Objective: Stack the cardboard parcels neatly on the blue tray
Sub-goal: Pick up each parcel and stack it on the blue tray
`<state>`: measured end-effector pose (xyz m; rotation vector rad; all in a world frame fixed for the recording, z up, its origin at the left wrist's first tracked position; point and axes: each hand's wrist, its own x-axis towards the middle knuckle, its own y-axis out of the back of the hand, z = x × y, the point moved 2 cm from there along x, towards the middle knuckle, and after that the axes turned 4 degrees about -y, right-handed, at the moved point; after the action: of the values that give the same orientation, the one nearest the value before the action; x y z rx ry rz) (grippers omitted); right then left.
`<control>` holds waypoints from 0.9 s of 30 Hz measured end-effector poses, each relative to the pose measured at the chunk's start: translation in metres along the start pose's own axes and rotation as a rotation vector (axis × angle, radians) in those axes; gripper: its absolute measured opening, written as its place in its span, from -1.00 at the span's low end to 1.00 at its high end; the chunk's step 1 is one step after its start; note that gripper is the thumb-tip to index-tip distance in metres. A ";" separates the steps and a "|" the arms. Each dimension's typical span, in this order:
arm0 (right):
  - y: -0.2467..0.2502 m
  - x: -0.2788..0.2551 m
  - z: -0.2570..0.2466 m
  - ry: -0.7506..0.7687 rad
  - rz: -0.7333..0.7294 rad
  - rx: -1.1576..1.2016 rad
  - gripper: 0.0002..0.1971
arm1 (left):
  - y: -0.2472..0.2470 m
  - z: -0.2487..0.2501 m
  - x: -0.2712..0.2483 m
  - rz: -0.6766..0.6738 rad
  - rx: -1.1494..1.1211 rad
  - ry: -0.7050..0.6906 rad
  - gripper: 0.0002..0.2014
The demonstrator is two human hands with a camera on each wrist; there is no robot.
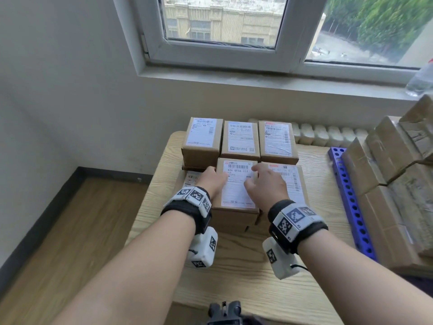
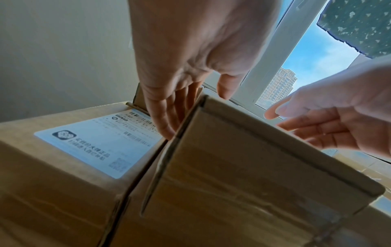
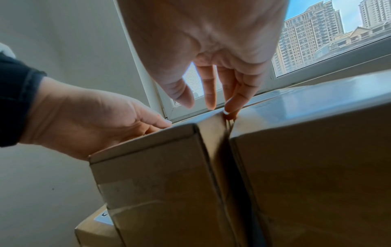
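Note:
On the wooden table (image 1: 246, 273) stand cardboard parcels with white labels in two layers. My left hand (image 1: 210, 177) lies against the left side of the front middle parcel (image 1: 236, 191), fingers straight down beside it and the thumb over its top edge. In the left wrist view these fingers (image 2: 167, 120) reach into the gap between that parcel (image 2: 243, 167) and a lower parcel (image 2: 74, 150). My right hand (image 1: 262, 181) rests on the parcel's right top edge. Its fingertips (image 3: 230, 108) touch the seam between this parcel (image 3: 158, 175) and the right neighbour (image 3: 306, 158).
Three labelled parcels (image 1: 240, 139) form the back row. A blue perforated tray (image 1: 351, 207) runs along the right, with taped parcels (image 1: 393, 184) piled beyond it. A radiator (image 1: 328, 134) and window sill lie behind. The table's left edge (image 1: 150, 191) drops to the floor.

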<state>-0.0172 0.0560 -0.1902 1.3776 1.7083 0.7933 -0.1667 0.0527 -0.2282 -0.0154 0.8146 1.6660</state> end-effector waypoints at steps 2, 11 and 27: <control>-0.002 -0.001 -0.001 -0.004 0.006 0.033 -0.51 | 0.001 -0.003 -0.001 -0.001 -0.008 0.009 -0.51; -0.002 -0.008 -0.011 0.001 0.048 0.142 -0.64 | 0.026 -0.013 -0.017 0.052 -0.137 -0.010 -0.57; 0.003 -0.060 -0.026 0.070 0.134 0.334 -0.70 | 0.062 -0.027 -0.061 -0.082 -0.339 -0.079 -0.37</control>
<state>-0.0327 -0.0015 -0.1637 1.7218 1.8799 0.6551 -0.2146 -0.0158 -0.1911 -0.2149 0.4590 1.6980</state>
